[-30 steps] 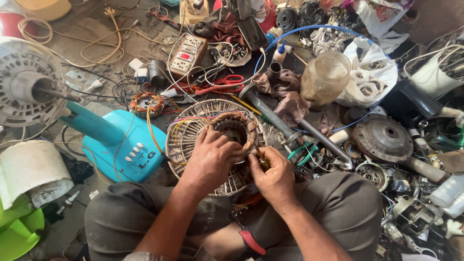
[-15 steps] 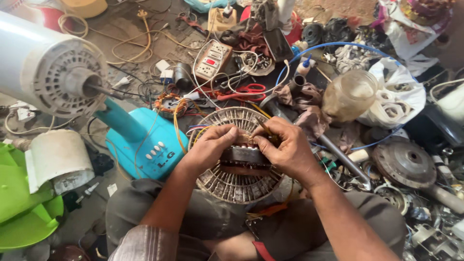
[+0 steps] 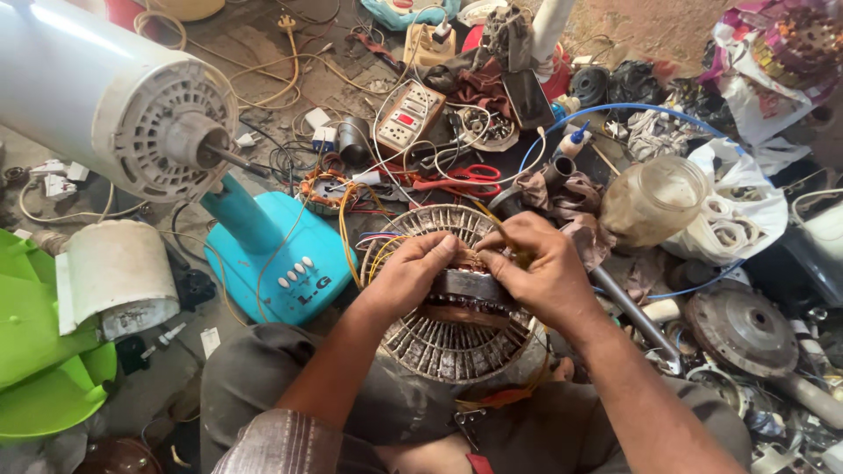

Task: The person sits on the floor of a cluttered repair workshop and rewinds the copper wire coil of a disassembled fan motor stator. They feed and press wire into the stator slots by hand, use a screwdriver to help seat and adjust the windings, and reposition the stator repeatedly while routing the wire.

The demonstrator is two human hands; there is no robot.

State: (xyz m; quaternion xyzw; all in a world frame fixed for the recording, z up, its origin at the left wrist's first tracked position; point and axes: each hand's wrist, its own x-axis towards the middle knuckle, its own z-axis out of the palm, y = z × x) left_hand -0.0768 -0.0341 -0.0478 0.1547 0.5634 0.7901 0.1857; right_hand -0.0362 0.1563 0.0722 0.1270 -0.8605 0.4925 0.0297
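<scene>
A round metal fan housing (image 3: 439, 338) with radial slots rests on my lap. On top of it sits a motor stator (image 3: 465, 294) with copper windings. My left hand (image 3: 408, 272) grips the stator's left end, fingers curled over its top edge. My right hand (image 3: 536, 268) holds the right end, thumb and fingers pinching at the windings. Yellow and coloured wires (image 3: 351, 237) run from the stator to the left.
A white fan motor (image 3: 123, 105) on a turquoise stand base (image 3: 281, 263) is at the left, green plastic parts (image 3: 35, 351) beside it. Red scissors (image 3: 465, 178), an extension board (image 3: 408, 114), a cloudy jar (image 3: 654, 197), a metal disc (image 3: 742, 329) and cables lie around.
The view has shifted so the white fan motor now fills the upper left. Both hands have moved up from the housing's lower rim onto the stator and closed around it.
</scene>
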